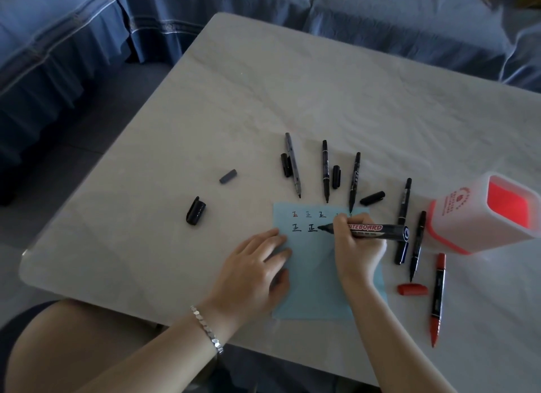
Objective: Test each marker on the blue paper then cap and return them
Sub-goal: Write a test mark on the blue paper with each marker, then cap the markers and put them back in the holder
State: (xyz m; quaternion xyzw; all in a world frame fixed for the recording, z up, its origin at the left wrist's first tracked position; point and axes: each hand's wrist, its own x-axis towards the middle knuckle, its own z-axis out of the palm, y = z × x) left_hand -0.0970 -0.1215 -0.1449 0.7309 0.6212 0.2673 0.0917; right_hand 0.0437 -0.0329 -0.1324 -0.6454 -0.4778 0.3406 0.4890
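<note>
The blue paper (314,278) lies on the table near its front edge, with two rows of small written marks across its top. My right hand (352,246) grips an uncapped black whiteboard marker (377,231), its tip touching the paper beside the second row of marks. My left hand (254,271) lies flat on the paper's left edge, fingers spread. Several uncapped markers fan out beyond the paper, among them a grey one (293,165) and a black one (325,170). A red marker (437,299) lies to the right with its red cap (412,289) beside it.
A white and red pen holder (468,214) stands at the right of the pale table (292,94). Loose caps lie about: a large black cap (195,210), a grey cap (228,176), and small black caps (372,198) among the markers. A blue sofa (380,18) runs behind the table.
</note>
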